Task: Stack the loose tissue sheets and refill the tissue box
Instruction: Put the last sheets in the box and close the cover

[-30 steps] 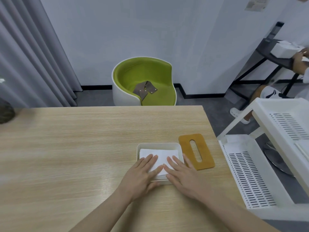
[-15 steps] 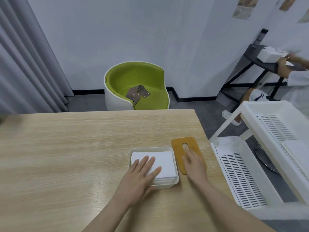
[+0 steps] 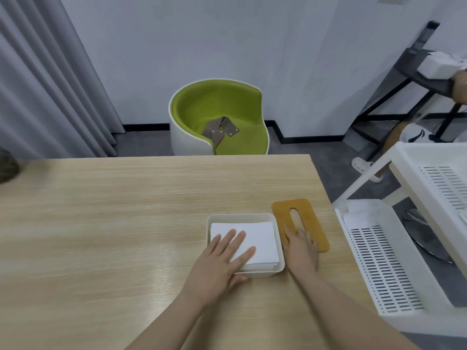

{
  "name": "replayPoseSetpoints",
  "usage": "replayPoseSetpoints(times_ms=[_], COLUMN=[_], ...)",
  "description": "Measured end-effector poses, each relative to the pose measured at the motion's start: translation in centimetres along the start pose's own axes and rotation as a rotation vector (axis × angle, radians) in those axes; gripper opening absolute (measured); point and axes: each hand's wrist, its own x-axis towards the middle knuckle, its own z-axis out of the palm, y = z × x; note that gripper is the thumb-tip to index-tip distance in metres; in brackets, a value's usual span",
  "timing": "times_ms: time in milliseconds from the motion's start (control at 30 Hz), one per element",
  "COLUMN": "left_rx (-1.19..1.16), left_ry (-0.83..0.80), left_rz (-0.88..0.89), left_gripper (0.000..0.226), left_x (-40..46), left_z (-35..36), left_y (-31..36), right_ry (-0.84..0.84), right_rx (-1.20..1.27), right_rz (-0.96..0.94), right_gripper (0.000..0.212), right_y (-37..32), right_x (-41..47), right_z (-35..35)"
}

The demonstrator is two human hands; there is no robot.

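On a light wooden table (image 3: 126, 210), near its right edge, sits a shallow white tissue box (image 3: 242, 218) with its top off. Inside it lies a neat stack of white tissue sheets (image 3: 260, 236), filling most of the box. The person's left hand (image 3: 222, 261) lies flat on the near left part of the stack, fingers straight and slightly spread, pressing down and gripping nothing. Just beside the box on its right, flat on the table, is the box's brown wooden lid (image 3: 308, 218), a rounded rectangle with a long slot through its middle. The right hand (image 3: 300, 246) rests on the near end of this lid, fingers extended along it and not curled around anything; its thumb side sits close against the box's right wall.

To the right of the table stands a white plastic cart (image 3: 379, 269) with slotted trays. Beyond the table's far edge, on the grey floor, is a low round chair (image 3: 219, 117) with a green seat, holding some brown fabric pieces (image 3: 219, 130). Grey curtains (image 3: 50, 84) hang at the left, against a pale wall.
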Motion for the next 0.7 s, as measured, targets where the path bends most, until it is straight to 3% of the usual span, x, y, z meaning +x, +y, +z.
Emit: replayPoseSetpoints(times_ms=[267,400,567,700], left_rx=[-0.023,-0.014,0.004,-0.024], left_ry=[-0.043,-0.064,-0.018,0.198], left_rz=[-0.024,-0.026,0.028,0.067], left_gripper=[0.059,0.06,0.058,0.049], left_x=[0.1,0.1,-0.2,-1.9], left_z=[-0.2,-0.6,-1.5,-2.9], left_y=[0.0,0.0,-0.2,-0.4], right_ry=[0.056,0.208,0.371,0.329], right_rx=[0.18,0.422,0.509,0.368], right_rz=[-0.043,-0.082,-0.476,-0.845], right_gripper=[0.052,0.05,0.049,0.047], right_y=[1.9,3.2,3.5,2.2], right_x=[0.0,-0.8,-2.4,-4.8], right_z=[0.3,-1.9,-6.3,-7.6])
